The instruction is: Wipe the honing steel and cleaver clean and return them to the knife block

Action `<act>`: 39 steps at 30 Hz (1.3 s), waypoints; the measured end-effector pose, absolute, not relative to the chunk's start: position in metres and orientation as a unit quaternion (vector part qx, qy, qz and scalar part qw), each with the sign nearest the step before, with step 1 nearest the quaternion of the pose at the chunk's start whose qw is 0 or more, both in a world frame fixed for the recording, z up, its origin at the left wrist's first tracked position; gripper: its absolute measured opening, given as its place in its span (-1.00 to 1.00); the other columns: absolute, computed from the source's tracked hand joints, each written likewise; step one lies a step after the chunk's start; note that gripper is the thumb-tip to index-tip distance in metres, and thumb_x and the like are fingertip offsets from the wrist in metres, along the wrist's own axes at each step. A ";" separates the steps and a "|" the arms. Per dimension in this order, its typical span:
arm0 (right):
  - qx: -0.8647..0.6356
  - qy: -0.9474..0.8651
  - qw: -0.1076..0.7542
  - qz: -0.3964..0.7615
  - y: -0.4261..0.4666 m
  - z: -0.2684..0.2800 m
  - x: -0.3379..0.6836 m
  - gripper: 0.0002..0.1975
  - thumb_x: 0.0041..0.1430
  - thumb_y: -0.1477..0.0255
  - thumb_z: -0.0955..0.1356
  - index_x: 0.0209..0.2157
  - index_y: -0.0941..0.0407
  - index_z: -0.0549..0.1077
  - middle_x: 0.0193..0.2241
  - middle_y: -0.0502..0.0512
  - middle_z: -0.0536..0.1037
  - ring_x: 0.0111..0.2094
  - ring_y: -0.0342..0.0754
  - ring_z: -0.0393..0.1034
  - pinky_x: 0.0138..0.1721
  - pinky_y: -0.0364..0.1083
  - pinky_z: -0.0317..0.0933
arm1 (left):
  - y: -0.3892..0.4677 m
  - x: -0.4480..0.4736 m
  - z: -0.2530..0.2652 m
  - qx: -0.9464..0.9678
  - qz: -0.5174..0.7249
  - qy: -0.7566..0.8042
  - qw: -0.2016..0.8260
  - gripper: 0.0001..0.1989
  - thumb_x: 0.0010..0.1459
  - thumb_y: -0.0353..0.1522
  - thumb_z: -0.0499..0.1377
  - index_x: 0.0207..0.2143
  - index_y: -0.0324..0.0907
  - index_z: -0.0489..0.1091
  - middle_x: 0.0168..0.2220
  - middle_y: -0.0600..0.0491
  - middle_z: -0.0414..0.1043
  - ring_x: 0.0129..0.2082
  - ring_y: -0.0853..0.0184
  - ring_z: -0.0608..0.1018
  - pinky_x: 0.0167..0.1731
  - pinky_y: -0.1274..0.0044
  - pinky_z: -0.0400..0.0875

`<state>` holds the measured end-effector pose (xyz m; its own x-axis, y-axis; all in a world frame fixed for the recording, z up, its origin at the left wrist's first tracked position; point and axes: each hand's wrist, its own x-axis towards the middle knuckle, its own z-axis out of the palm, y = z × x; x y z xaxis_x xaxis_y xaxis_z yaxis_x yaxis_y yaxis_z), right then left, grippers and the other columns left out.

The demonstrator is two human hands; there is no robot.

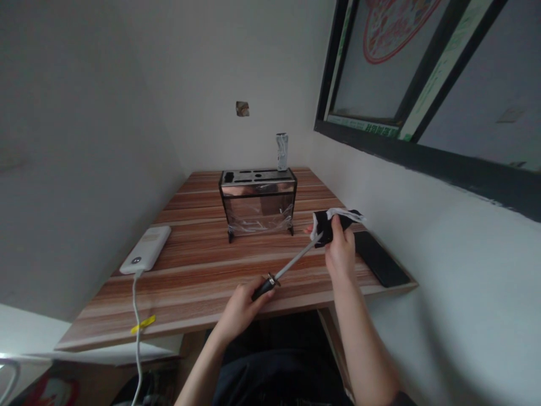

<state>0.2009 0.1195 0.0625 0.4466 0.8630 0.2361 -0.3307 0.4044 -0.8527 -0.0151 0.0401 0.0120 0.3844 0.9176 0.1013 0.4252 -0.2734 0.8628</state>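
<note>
My left hand [237, 309] is closed round the black handle of a sharpening steel [298, 257], just above the table's front edge. Its thin grey rod slants up and to the right. In my right hand [341, 254] is a black and white cloth [323, 225], bunched against the far end of the rod, so the tip is hidden. Beyond both hands stands a knife block [258, 206] with a slotted top, glossy front and black feet, clear film clinging to its lower part. One film-wrapped handle [282, 152] sticks up from its right end.
A black phone [380, 258] lies by the right wall, close to my right hand. On the left, a white power bank [146, 250] has a white cable [135, 316] running over the front edge of the wooden table [190, 293], near yellow tape [143, 324]. A dark-framed window [380, 135] is at upper right.
</note>
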 end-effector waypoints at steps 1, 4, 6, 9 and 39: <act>-0.373 -0.346 0.765 0.395 0.118 0.062 0.197 -0.65 0.06 0.12 0.34 -0.34 0.14 0.40 -0.57 0.03 0.59 -0.45 0.04 0.55 -0.39 -0.03 0.42 | 0.040 -0.015 0.012 0.733 0.311 0.460 0.392 -0.73 0.22 -0.23 0.06 -0.18 -0.19 0.45 -0.29 0.06 0.51 -0.29 0.29 0.50 -0.29 0.60 0.25; -0.362 -0.349 0.757 0.417 0.112 0.057 0.181 -0.66 0.10 0.12 0.32 -0.35 0.15 0.42 -0.62 0.03 0.57 -0.49 0.04 0.54 -0.42 -0.04 0.42 | 0.041 -0.015 0.010 0.728 0.308 0.472 0.390 -0.71 0.21 -0.22 0.06 -0.18 -0.21 0.45 -0.30 0.06 0.51 -0.29 0.29 0.50 -0.30 0.60 0.26; -0.365 -0.370 0.733 0.439 0.108 0.052 0.169 -0.64 0.11 0.12 0.31 -0.36 0.16 0.44 -0.63 0.04 0.56 -0.48 0.05 0.54 -0.43 -0.06 0.42 | 0.042 -0.014 0.008 0.721 0.316 0.478 0.390 -0.69 0.21 -0.22 0.06 -0.16 -0.23 0.45 -0.29 0.05 0.51 -0.28 0.28 0.49 -0.28 0.59 0.27; -0.378 -0.415 0.686 0.463 0.101 0.040 0.149 -0.60 0.14 0.09 0.28 -0.34 0.17 0.47 -0.59 0.08 0.59 -0.45 0.07 0.55 -0.44 -0.07 0.42 | 0.045 -0.015 0.004 0.710 0.329 0.488 0.387 -0.66 0.21 -0.21 0.05 -0.14 -0.25 0.44 -0.31 0.05 0.50 -0.31 0.29 0.48 -0.32 0.59 0.27; -0.390 -0.457 0.610 0.517 0.086 0.013 0.137 -0.66 0.12 0.15 0.33 -0.33 0.17 0.49 -0.51 0.13 0.61 -0.44 0.08 0.55 -0.43 -0.07 0.41 | 0.047 -0.016 -0.006 0.714 0.324 0.518 0.341 -0.66 0.20 -0.17 0.05 -0.25 -0.27 0.42 -0.42 0.07 0.45 -0.42 0.34 0.43 -0.44 0.61 0.20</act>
<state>0.1367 0.0862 0.0128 0.0488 0.9869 0.1540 -0.2739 0.1615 -0.9481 -0.0162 0.0472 -0.0056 0.2521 0.9614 0.1102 0.5197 -0.2306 0.8226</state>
